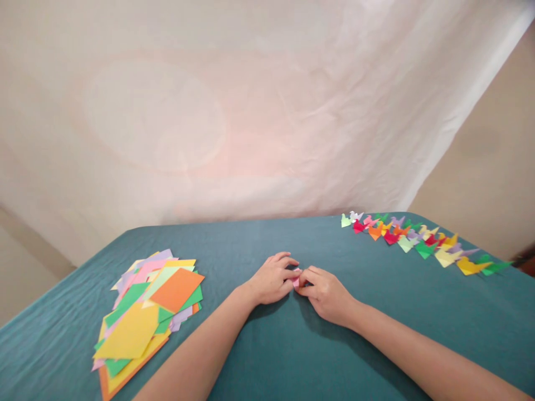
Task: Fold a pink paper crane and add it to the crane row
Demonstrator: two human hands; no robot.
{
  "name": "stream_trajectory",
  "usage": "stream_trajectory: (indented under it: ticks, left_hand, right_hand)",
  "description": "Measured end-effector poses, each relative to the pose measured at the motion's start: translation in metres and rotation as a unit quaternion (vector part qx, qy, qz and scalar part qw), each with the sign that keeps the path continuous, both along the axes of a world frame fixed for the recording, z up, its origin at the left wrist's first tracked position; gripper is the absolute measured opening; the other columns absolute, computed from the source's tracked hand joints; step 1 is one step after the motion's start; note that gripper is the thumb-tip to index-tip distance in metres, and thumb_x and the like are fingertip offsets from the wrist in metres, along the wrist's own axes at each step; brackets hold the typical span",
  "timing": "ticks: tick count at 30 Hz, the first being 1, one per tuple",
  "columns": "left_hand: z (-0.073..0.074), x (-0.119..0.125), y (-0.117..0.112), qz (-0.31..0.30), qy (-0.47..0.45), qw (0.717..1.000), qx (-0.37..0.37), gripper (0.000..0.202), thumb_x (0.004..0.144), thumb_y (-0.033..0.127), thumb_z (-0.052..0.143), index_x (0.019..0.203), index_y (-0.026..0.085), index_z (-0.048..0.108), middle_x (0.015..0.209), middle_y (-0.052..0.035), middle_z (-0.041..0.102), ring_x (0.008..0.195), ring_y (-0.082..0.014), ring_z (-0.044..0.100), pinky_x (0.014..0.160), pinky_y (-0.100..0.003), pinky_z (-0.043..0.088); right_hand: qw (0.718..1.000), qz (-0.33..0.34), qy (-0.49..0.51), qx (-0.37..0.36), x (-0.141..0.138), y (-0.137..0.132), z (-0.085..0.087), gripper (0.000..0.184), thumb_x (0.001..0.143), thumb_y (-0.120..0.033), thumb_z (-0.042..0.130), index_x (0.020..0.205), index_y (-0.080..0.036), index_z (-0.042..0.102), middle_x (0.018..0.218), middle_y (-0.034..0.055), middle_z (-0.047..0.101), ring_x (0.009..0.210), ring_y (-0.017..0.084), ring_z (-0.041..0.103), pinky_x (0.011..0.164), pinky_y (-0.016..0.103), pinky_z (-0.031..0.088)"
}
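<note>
My left hand (pixel 273 277) and my right hand (pixel 326 292) meet on the teal table cloth (pixel 292 356) near the middle of the table. Both pinch a small pink folded paper (pixel 296 277), which shows only as a sliver between the fingertips. The fingers of each hand are curled and pressed together on it. Most of the paper is hidden under the hands.
A loose pile of coloured paper squares (pixel 144 312) lies at the left, with an orange sheet (pixel 176 289) and a yellow sheet (pixel 129 334) on top. A row of several folded paper cranes (pixel 418 239) runs along the far right. A pale cloth backdrop (pixel 234 111) hangs behind.
</note>
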State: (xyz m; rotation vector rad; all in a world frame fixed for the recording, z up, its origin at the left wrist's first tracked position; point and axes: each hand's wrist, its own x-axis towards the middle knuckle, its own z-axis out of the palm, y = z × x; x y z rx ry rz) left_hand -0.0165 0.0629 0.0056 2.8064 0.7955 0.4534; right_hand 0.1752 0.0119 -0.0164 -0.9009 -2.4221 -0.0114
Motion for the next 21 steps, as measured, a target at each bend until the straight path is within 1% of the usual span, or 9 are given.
stream_trajectory:
  ticks: [3,5,7,10,13,17,21]
  left_hand:
    - [0.000,-0.001,0.001,-0.005,-0.001,1.000,-0.006,0.027,0.083,0.023,0.046,0.102,0.027,0.065,0.120,-0.0023,0.053,0.122,-0.0256,0.034,0.101,-0.042,0.030]
    - [0.001,-0.001,0.002,-0.011,-0.005,1.000,-0.007,0.027,0.083,0.023,0.046,0.102,0.027,0.065,0.120,-0.0026,0.053,0.121,-0.0249,0.036,0.101,-0.041,0.030]
    - [0.002,-0.001,0.001,-0.015,-0.010,1.000,-0.006,0.028,0.085,0.024,0.045,0.105,0.027,0.064,0.119,-0.0031,0.054,0.119,-0.0240,0.038,0.101,-0.040,0.030]
    - [0.004,-0.002,0.001,-0.016,-0.014,1.000,-0.004,0.031,0.087,0.026,0.043,0.111,0.028,0.061,0.119,-0.0037,0.054,0.118,-0.0238,0.039,0.100,-0.040,0.030]
    - [0.004,-0.002,0.001,-0.015,-0.015,1.000,-0.007,0.031,0.086,0.027,0.044,0.113,0.028,0.060,0.120,-0.0039,0.053,0.118,-0.0244,0.040,0.099,-0.041,0.031]
    - [0.002,-0.001,0.001,-0.012,-0.024,1.000,-0.015,0.029,0.084,0.032,0.049,0.110,0.027,0.061,0.120,-0.0043,0.053,0.117,-0.0238,0.042,0.099,-0.040,0.031]
    - [0.001,-0.001,0.001,-0.008,-0.035,0.999,-0.023,0.033,0.081,0.038,0.054,0.111,0.026,0.061,0.120,-0.0055,0.053,0.115,-0.0236,0.044,0.099,-0.040,0.031]
  right_hand:
    - [0.999,0.017,0.030,-0.002,-0.004,-0.004,0.000,0.026,0.084,-0.008,0.044,0.084,-0.020,0.067,0.087,0.0052,0.060,0.085,0.017,0.051,0.075,0.031,0.044]
    - [0.998,0.009,0.058,-0.004,-0.004,-0.004,0.001,0.028,0.083,-0.006,0.044,0.085,-0.020,0.068,0.088,0.0049,0.060,0.085,0.017,0.051,0.077,0.031,0.044]
    - [0.996,-0.031,0.086,-0.006,-0.001,-0.003,0.002,0.031,0.080,-0.003,0.044,0.086,-0.021,0.068,0.089,0.0048,0.060,0.086,0.017,0.051,0.078,0.032,0.044]
    - [0.987,-0.117,0.106,-0.007,0.005,0.003,0.003,0.034,0.075,0.001,0.043,0.083,-0.021,0.069,0.086,0.0048,0.060,0.083,0.017,0.052,0.075,0.032,0.044]
    - [0.983,-0.156,0.095,-0.021,0.010,0.007,0.003,0.037,0.071,0.002,0.044,0.081,-0.022,0.070,0.082,0.0040,0.060,0.080,0.017,0.052,0.074,0.032,0.044]
    - [0.984,-0.160,0.075,-0.033,0.010,0.006,0.003,0.038,0.072,0.002,0.045,0.084,-0.024,0.070,0.082,0.0034,0.060,0.080,0.018,0.052,0.074,0.032,0.043]
    - [0.986,-0.154,0.055,-0.038,0.008,0.005,0.003,0.038,0.074,0.001,0.046,0.088,-0.025,0.070,0.084,0.0037,0.060,0.082,0.018,0.051,0.075,0.032,0.042]
